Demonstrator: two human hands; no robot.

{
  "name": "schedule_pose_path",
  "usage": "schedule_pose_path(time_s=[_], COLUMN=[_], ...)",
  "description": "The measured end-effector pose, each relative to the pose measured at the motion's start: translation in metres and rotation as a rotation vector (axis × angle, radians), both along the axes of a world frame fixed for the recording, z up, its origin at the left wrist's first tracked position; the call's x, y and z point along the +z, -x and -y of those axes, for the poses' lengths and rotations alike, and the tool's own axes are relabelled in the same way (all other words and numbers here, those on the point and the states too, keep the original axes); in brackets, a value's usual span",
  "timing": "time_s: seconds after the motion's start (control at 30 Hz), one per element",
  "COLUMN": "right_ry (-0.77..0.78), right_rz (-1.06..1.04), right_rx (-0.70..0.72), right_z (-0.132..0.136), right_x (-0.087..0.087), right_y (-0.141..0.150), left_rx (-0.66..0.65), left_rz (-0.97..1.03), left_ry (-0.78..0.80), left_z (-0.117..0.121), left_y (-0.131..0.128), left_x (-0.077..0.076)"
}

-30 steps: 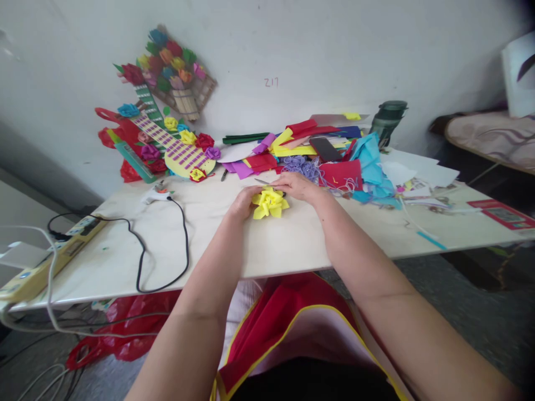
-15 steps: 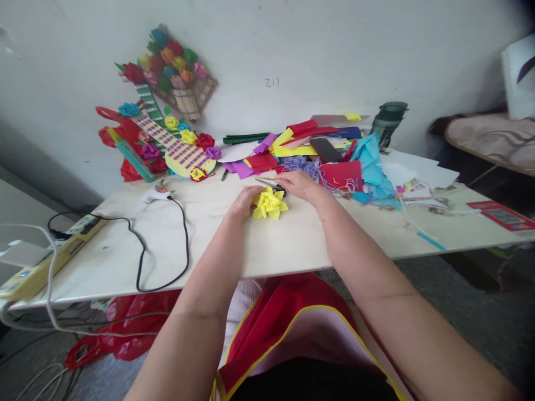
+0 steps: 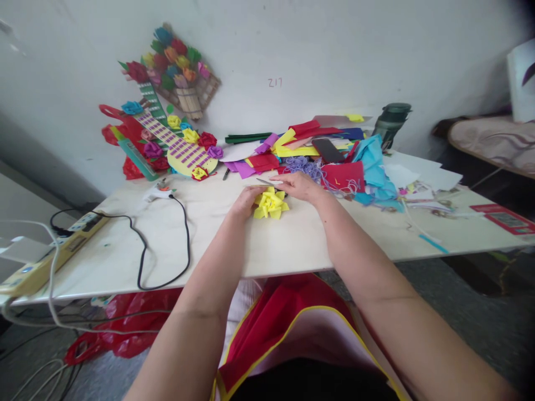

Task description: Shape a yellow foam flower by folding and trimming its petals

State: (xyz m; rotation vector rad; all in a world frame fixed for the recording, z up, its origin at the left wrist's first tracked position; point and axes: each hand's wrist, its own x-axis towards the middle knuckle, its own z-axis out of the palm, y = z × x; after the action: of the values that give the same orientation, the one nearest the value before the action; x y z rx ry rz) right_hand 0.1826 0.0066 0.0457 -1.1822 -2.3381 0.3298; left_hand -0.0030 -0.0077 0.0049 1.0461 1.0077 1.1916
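Note:
A yellow paper flower (image 3: 271,203) with pointed petals rests low over the white table. My left hand (image 3: 246,201) is closed on the flower's left side, its fingertips partly behind the petals. Just behind the flower is a pair of scissors (image 3: 264,182), with its blades pointing left and its dark handles mostly covered. My right hand (image 3: 300,185) lies over those handles with its fingers stretched to the left; whether it grips them does not show clearly.
Coloured paper sheets (image 3: 292,139), tangled purple string (image 3: 303,166) and a phone (image 3: 328,150) lie behind my hands. A white glue gun (image 3: 157,192) with a black cord and a power strip (image 3: 54,253) are at left. A dark bottle (image 3: 390,123) stands at back right.
My right hand has shifted slightly over the scissors and covers more of their handles. The flower has turned a little in my left hand. The view has moved slightly.

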Motion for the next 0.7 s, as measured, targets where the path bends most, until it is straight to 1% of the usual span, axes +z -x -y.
schedule_pose_path(time_s=[0.1,0.3,0.47,0.6,0.7], right_ry=[0.019,0.000,0.012,0.014,0.024], right_rz=[0.013,0.009,0.022,0.031,0.043], right_rx=[0.040,0.078,0.075,0.075,0.049], right_z=[-0.006,-0.017,-0.015,-0.013,-0.012], right_x=[-0.005,-0.014,-0.012,-0.010,-0.009], right_y=[0.000,-0.002,-0.001,0.001,0.001], left_rx=[0.011,0.000,-0.025,-0.039,-0.054], left_rz=[-0.019,-0.024,-0.023,-0.023,-0.014], left_ry=[0.008,-0.014,-0.019,-0.020,-0.026], left_z=[-0.002,-0.004,-0.001,-0.001,-0.001], left_y=[0.001,0.003,0.001,0.001,0.002], left_x=[-0.002,-0.004,-0.001,-0.002,-0.003])
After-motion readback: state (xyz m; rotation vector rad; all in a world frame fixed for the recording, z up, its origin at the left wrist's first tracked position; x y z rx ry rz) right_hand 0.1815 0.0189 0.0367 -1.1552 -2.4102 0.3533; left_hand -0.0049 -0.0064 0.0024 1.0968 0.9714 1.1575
